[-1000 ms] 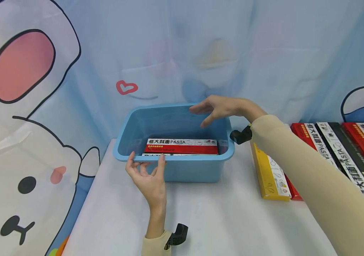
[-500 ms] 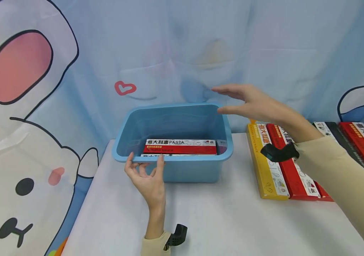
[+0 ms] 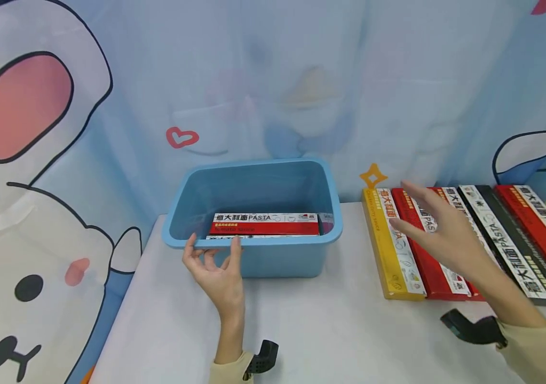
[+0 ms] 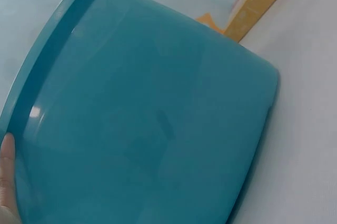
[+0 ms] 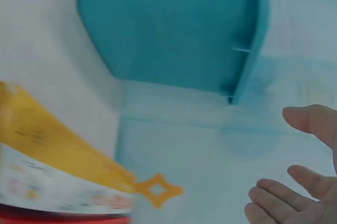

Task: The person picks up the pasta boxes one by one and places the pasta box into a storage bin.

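A blue plastic tub (image 3: 277, 261) stands on the table with red-and-white pasta boxes (image 3: 265, 226) lying inside, the front one partly hidden by the rim. My left hand (image 3: 220, 277) holds its near rim towards the left, index finger and thumb tips over the edge; the left wrist view shows one finger (image 4: 7, 174) against the tub's side. My right hand (image 3: 450, 240) holds nothing and hovers over the row of pasta boxes, thumb and fingers spread apart. Nearest to its fingertips are a yellow pasta box (image 3: 393, 256) and a red pasta box (image 3: 428, 256).
Right of those lie another red box, a black-and-white pasta box (image 3: 517, 245) and a further red box (image 3: 541, 218) at the row's end. White cloth (image 3: 330, 330) covers the table. Behind hangs a printed blue curtain (image 3: 263, 80), with the tub close to it.
My right hand has moved from over the tub's right end rightwards and down to above the row of boxes. My left hand keeps its place on the rim.
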Motion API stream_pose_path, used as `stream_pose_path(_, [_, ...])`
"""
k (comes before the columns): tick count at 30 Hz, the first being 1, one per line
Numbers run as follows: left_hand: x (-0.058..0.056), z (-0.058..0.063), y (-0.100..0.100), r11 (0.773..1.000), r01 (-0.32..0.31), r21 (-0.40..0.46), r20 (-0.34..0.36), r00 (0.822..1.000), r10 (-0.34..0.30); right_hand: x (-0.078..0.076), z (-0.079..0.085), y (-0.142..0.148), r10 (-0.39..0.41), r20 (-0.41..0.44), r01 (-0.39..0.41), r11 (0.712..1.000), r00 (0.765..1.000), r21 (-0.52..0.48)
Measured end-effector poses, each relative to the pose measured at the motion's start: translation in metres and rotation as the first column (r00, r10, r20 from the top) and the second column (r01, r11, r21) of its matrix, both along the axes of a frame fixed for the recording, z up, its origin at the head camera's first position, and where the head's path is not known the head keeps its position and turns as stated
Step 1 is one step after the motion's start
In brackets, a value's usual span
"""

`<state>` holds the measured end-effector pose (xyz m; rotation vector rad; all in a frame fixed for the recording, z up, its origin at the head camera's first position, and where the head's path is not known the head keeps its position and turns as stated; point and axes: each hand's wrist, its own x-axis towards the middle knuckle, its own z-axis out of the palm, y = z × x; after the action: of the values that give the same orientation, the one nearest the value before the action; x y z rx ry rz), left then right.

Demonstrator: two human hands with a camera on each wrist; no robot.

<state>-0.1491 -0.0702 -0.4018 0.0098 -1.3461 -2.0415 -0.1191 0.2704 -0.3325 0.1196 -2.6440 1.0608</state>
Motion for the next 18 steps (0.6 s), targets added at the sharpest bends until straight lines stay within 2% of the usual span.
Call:
stream_pose_path(4, [-0.001, -0.001, -0.001, 1.0, 0.006, 0.0, -0.012, 1.0, -0.006, 0.017, -0.042, 0.001, -0.065, 0.049, 0.067, 0.997, 0.997, -0.045])
stream_pose_path(7, [-0.002, -0.001, 0.0, 1.0, 0.002, -0.003, -0.012, 1.0, -0.002, 0.025, -0.065, -0.002, -0.122, 0.12, 0.13, 0.99, 0.985, -0.058])
stream_pose_path(11, [-0.002, -0.002, 0.001, 1.0, -0.007, -0.006, -0.007, 1.0, 0.007, 0.029, -0.086, -0.003, -0.175, 0.216, 0.192, 0.98, 0.961, -0.058])
stream_pose_path(18, [-0.002, -0.002, 0.0, 1.0, -0.008, -0.017, -0.01, 1.0, 0.007, 0.03, -0.112, -0.007, -0.204, 0.325, 0.238, 0.969, 0.923, -0.067])
